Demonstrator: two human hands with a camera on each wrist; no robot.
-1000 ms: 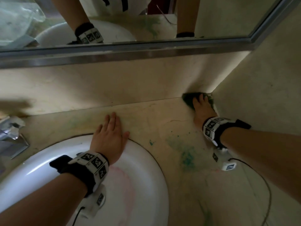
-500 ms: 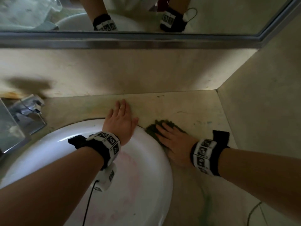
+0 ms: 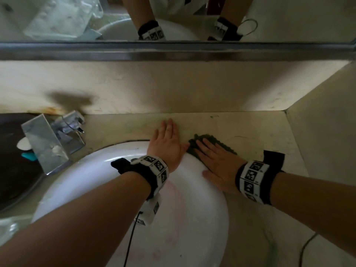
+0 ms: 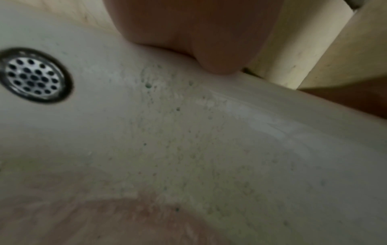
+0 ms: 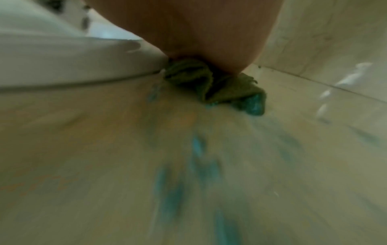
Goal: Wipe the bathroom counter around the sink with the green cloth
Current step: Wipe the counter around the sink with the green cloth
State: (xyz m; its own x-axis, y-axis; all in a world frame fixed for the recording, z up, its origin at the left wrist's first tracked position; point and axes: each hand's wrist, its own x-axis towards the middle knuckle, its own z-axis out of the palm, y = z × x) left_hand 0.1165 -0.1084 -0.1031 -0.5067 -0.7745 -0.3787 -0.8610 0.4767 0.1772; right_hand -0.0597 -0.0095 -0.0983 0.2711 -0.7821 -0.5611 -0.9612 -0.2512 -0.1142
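Observation:
The green cloth lies bunched on the beige counter at the back right rim of the white sink. My right hand presses flat on it with straight fingers, the palm partly over the sink rim. In the right wrist view the cloth is squashed under my palm, with blue-green smears on the counter in front. My left hand rests flat on the counter and sink rim, just left of the cloth, holding nothing. The left wrist view shows the sink bowl and drain.
A chrome faucet stands at the left behind the sink. The backsplash wall and a side wall close off the counter's back and right. A mirror hangs above. A cable trails on the counter at the lower right.
My right hand has swept the cloth from the far right corner leftward to the sink rim beside my left hand. The left hand has stayed put.

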